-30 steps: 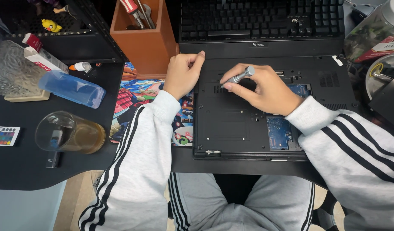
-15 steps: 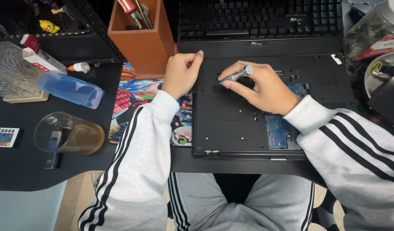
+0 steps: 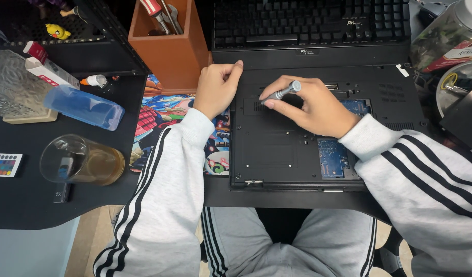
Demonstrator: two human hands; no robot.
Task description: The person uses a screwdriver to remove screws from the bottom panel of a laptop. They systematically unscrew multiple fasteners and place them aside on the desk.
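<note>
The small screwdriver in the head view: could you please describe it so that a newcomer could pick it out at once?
Start at the black upturned laptop in the middle of the desk, its base facing up. Near its upper edge the right hand pinches a short silver screwdriver, tilted with its tip down on the left. Unlike the larger red-handled tools standing in the orange box, it is slim, all metal and pen-like.
</note>
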